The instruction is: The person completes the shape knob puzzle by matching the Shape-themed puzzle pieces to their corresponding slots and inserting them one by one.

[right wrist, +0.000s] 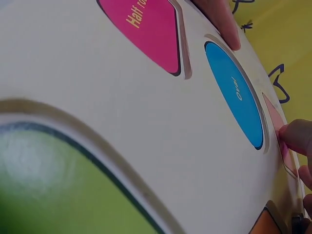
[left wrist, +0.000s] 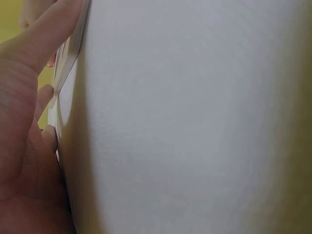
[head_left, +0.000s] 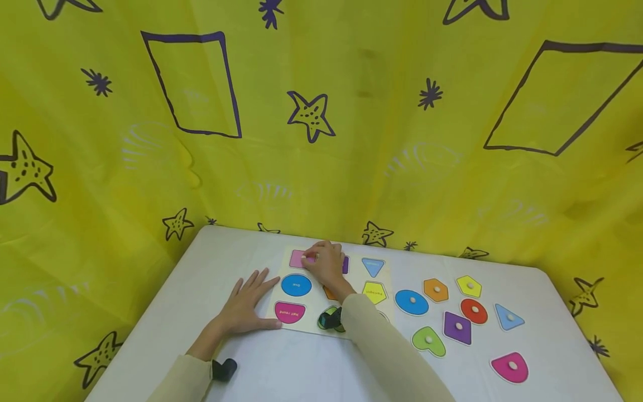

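So my right hand point(head_left: 325, 262) has its fingertips on the pink piece point(head_left: 297, 258) at the puzzle board's point(head_left: 321, 326) upper left corner, grip hard to tell, while my left hand point(head_left: 247, 304) lies flat and spread on the tabletop point(head_left: 281, 368), thumb against the board's left edge.

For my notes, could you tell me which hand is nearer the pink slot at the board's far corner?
Right. The right hand touches the pink slot; the left hand lies flat at the board's near-left edge.
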A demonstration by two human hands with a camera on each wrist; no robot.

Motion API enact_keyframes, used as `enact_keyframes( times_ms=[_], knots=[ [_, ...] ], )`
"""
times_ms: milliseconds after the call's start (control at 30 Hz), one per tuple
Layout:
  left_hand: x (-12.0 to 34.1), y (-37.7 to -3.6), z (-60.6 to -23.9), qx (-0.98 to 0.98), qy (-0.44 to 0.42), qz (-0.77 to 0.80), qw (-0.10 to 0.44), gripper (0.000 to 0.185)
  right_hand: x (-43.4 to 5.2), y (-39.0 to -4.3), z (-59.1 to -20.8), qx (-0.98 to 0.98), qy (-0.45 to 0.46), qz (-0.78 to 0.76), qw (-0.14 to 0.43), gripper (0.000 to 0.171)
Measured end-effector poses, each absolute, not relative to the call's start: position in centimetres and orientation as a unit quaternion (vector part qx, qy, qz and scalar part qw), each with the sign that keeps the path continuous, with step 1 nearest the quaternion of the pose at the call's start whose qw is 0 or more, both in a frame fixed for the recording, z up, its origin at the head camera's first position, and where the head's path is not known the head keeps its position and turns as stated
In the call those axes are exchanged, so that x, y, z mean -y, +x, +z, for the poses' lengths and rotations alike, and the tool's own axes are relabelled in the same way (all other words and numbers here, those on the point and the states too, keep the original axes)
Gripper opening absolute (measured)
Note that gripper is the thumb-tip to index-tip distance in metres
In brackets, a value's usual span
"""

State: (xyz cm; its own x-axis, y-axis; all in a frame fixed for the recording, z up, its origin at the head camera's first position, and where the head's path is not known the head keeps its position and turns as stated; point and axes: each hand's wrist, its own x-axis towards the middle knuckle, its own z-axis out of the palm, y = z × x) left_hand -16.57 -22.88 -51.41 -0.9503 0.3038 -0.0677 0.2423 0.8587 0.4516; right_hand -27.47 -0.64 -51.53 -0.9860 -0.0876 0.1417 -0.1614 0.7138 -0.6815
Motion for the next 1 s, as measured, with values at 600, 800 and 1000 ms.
enact_keyframes(
  times_ms=[600, 800, 1000],
  knots=[
    [22.1, -16.6, -51.3, -0.96, 0.152, 0.224, 0.066, 0.107, -0.8, -27.1, -51.2, 0.928, 0.084, 0.36, 0.039, 0.019],
    [22.5, -16.7, -51.6, -0.962, 0.149, 0.218, 0.063, 0.108, -2.1, -27.1, -50.3, 0.937, 0.176, 0.301, 0.005, 0.039],
    [23.0, -16.6, -51.6, -0.96, 0.151, 0.226, 0.06, 0.107, -4.5, -26.8, -48.5, 0.927, 0.242, 0.286, -0.018, 0.053]
  ],
)
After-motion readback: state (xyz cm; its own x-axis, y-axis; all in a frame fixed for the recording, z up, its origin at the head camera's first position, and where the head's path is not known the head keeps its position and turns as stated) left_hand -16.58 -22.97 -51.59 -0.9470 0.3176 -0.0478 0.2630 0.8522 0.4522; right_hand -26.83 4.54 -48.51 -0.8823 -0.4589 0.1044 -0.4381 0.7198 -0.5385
